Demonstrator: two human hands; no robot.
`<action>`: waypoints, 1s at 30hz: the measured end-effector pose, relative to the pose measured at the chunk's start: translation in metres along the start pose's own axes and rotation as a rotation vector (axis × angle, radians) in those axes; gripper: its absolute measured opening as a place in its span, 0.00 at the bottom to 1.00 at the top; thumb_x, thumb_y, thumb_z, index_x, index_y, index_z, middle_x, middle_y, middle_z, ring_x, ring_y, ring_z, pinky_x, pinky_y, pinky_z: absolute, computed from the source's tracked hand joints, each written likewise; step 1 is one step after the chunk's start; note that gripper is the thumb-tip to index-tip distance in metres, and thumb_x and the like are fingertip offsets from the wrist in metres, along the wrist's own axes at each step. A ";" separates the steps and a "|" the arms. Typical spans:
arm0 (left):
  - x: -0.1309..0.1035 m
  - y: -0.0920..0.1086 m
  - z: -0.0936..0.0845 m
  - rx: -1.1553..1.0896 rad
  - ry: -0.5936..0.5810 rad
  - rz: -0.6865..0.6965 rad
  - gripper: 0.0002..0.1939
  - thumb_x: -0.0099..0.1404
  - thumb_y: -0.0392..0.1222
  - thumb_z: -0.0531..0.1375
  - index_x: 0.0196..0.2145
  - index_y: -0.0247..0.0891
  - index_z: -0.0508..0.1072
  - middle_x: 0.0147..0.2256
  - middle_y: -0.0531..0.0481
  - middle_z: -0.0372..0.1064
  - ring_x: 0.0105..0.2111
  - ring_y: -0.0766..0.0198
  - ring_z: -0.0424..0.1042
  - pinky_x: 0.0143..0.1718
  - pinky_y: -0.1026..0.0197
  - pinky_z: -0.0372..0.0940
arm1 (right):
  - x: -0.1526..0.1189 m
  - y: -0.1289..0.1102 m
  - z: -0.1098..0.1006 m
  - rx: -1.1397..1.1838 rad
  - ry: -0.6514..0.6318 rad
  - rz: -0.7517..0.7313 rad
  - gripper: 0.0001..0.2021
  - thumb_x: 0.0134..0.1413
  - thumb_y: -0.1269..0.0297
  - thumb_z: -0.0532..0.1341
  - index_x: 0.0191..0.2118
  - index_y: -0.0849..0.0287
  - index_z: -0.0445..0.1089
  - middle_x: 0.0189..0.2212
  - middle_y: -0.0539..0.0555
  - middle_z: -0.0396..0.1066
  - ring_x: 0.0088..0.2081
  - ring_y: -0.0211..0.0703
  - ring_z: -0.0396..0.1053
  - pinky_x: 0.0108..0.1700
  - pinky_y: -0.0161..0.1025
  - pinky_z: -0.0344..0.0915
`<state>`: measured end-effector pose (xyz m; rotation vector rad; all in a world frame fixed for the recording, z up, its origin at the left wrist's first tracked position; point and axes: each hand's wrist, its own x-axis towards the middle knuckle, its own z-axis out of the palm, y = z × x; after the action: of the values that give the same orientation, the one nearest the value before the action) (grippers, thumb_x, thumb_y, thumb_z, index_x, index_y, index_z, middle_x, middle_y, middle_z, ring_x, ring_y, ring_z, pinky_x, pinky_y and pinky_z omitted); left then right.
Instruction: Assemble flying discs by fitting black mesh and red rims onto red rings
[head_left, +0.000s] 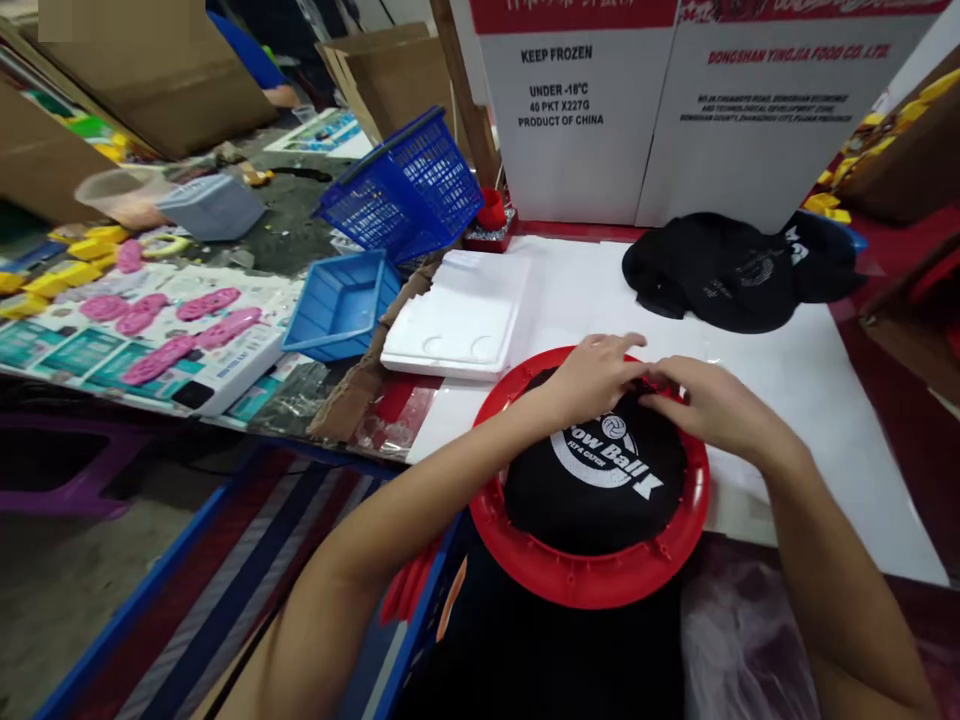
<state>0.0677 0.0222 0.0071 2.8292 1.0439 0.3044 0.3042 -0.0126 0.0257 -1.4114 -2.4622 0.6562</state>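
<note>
light: from above, uneven | brightest: white sheet (pixel 810 410) | dim: floor (pixel 45 610) and purple stool (pixel 67 495) at left | glare: small highlights on red plastic ring (pixel 585 588) | blur: pink plastic pieces (pixel 159 360) smeared, white food carton (pixel 720 170) small print soft | distortion: wide-angle lean toward edges | artefact: smudged rectangle (pixel 120 20), upper-left corner

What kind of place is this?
Probably a workshop where things are put together. The left hand and right hand are at the edge of black cloth in a red ring, more black printed cloth lies heaped beyond, and pink pieces lie to the left.
</note>
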 end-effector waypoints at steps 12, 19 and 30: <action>-0.020 0.007 -0.015 0.114 -0.261 -0.232 0.19 0.71 0.46 0.67 0.57 0.39 0.79 0.53 0.34 0.69 0.53 0.40 0.69 0.52 0.42 0.67 | 0.014 0.014 0.030 0.035 0.104 -0.069 0.15 0.67 0.58 0.63 0.57 0.44 0.77 0.53 0.61 0.70 0.55 0.62 0.70 0.59 0.64 0.71; -0.020 -0.001 -0.016 -0.029 -0.327 -0.252 0.19 0.64 0.57 0.71 0.44 0.39 0.83 0.47 0.38 0.70 0.51 0.41 0.68 0.52 0.44 0.69 | 0.028 0.022 0.046 0.158 0.061 -0.303 0.13 0.69 0.61 0.63 0.54 0.47 0.80 0.68 0.59 0.65 0.68 0.60 0.64 0.70 0.63 0.65; -0.056 -0.039 -0.017 -0.602 -0.026 -0.321 0.05 0.69 0.44 0.66 0.37 0.41 0.80 0.41 0.48 0.76 0.42 0.59 0.76 0.49 0.54 0.70 | 0.026 0.006 0.038 0.287 0.065 -0.157 0.07 0.68 0.59 0.63 0.45 0.51 0.78 0.59 0.57 0.77 0.61 0.57 0.73 0.64 0.59 0.69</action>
<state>-0.0025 0.0157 0.0089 2.0983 1.1426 0.4552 0.2804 0.0019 -0.0112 -1.1031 -2.2885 0.8719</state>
